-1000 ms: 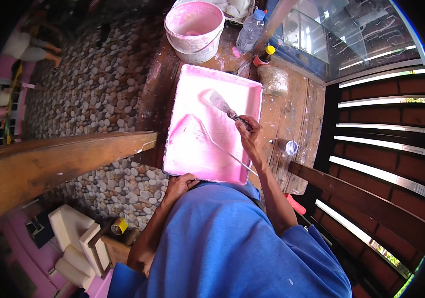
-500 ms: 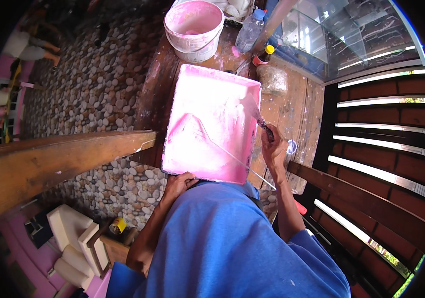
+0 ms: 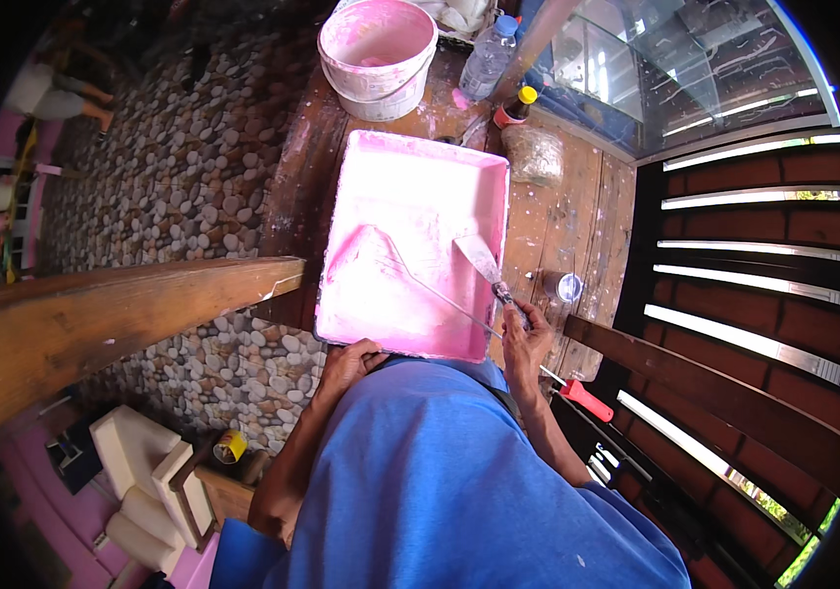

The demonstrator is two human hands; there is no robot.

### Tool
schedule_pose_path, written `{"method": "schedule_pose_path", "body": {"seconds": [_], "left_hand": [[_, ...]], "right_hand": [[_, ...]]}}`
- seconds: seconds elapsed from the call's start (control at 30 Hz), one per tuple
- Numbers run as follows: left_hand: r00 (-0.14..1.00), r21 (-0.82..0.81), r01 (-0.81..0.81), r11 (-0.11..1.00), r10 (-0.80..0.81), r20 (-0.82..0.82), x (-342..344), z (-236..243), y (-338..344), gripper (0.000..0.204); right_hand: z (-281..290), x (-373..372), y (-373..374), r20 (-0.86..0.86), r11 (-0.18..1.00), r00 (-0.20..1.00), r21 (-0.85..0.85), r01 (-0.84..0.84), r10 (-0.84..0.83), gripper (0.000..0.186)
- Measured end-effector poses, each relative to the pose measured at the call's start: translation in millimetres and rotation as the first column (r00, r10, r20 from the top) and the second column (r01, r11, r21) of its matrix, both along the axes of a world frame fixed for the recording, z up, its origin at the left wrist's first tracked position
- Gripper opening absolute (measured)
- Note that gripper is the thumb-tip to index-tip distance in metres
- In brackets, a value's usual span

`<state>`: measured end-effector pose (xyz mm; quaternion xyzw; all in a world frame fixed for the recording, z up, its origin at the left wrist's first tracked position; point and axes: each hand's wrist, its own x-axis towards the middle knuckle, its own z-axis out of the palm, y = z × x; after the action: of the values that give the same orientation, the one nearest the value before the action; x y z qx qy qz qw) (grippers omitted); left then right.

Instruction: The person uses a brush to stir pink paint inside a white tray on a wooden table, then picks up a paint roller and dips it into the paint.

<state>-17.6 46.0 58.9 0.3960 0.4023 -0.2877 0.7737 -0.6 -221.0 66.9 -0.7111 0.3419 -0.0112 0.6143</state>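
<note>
A pink-smeared paint tray point(image 3: 335, 294) lies in front of me, its near edge against my blue shirt. My left hand point(image 3: 349, 365) grips the tray's near left corner, fingers curled over the rim. In my right hand point(image 3: 526, 339) is a putty knife point(image 3: 479, 257), held by its dark, paint-spotted handle. Its blade hangs over the right part of the tray, pointing away and left; whether it touches the bottom I cannot tell. A paint roller rests in the tray, its wire passing under my right hand to the red handle point(image 3: 587, 401) outside. Glare whitens the far part of the tray.
Behind the tray stand a paint-stained white bucket point(image 3: 379, 74), a plastic bottle point(image 3: 489, 61) and a small yellow-capped bottle point(image 3: 515, 106). A clear plastic bag point(image 3: 535, 155) and a small can point(image 3: 564, 287) sit on the wooden planks at right. A wooden beam point(image 3: 135, 309) juts in from the left.
My right hand has drawn the putty knife nearer to me, from the tray's right wall toward its middle right. The small can and red roller handle show more fully. My left hand stays put.
</note>
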Motion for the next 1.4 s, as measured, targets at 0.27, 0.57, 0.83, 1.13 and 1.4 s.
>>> {"method": "schedule_pose_path", "body": {"seconds": [0.27,0.57,0.83,1.13,1.4], "left_hand": [[0.999,-0.014,0.017,1.000,-0.016,0.048,-8.0,-19.1,8.0,0.011],[1.000,-0.005,-0.009,1.000,0.010,0.012,-4.7,-11.2,3.5,0.005],[1.000,0.003,0.015,1.000,-0.015,0.000,-6.4,-14.9,4.6,0.005],[1.000,0.012,-0.004,1.000,0.004,0.004,-7.4,-15.3,5.3,0.008],[1.000,-0.031,-0.005,1.000,0.004,-0.030,-9.3,-26.3,7.6,0.008]], "right_hand": [[-19.9,71.7,-9.1,0.126,0.947,0.987,-0.317,-0.057,0.101,0.025],[-37.7,106.1,-15.4,0.115,0.912,0.938,-0.298,-0.282,0.328,0.021],[-32.5,122.2,14.8,0.168,0.920,0.913,-0.196,-0.338,0.371,0.022],[-31.8,138.6,52.6,0.147,0.896,0.903,-0.264,-0.358,0.404,0.026],[-48.2,157.1,80.8,0.183,0.902,0.897,-0.245,-0.355,0.403,0.023]]}}
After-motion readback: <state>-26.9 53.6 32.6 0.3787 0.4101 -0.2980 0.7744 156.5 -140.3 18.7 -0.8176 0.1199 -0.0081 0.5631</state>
